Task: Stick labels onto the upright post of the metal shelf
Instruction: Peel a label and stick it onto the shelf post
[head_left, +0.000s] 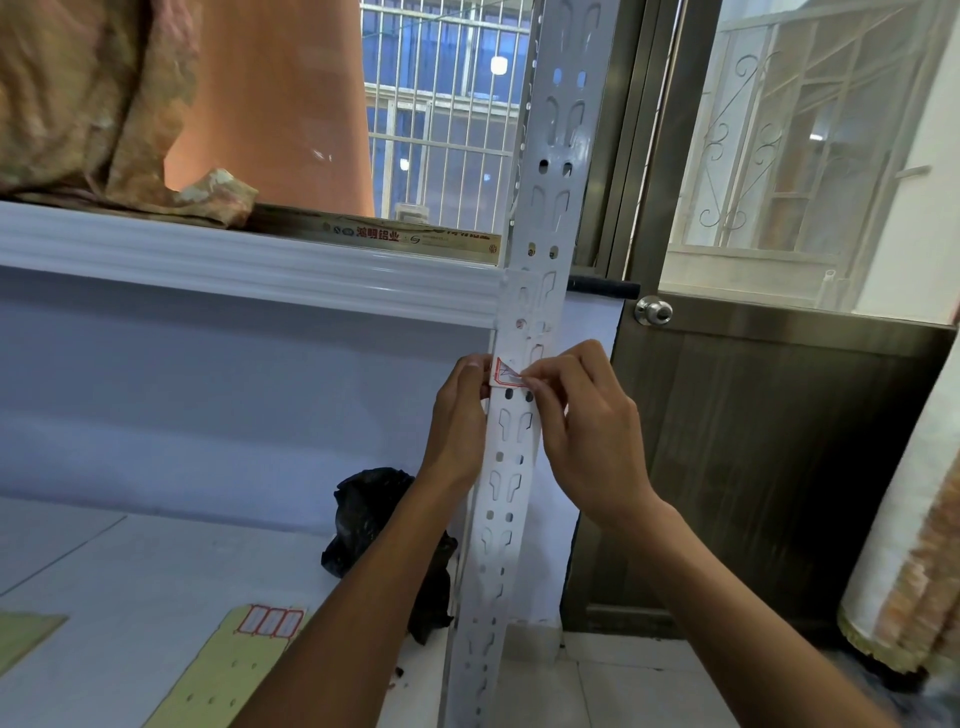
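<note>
**Both hands pinch a creased label against the shelf post**

The left hand (460, 410) and right hand (584, 431) meet at the front face of the upright post (506, 467), just below the shelf beam (249, 270). Each grip is closed to a fingertip pinch on the red-bordered label (505, 374), which lies folded and wrinkled on the post, one corner lifted. Left of the grip the post's edge is free; the left fingers wrap round it. Right of the grip, close behind the post, stands a dark door (753, 467) with its knob (653, 310) above and to the right, leaving narrow room on that side.

Below and left of the grip, a lower shelf (130, 571) is mostly open. On it lies a yellow-green backing sheet (218, 675) carrying three unused labels (270, 621), partly covered by the left forearm. A crumpled black bag (369, 514) sits beside the post's foot, behind that forearm. Above the beam, a patterned cloth (93, 104) rests on the upper shelf.
</note>
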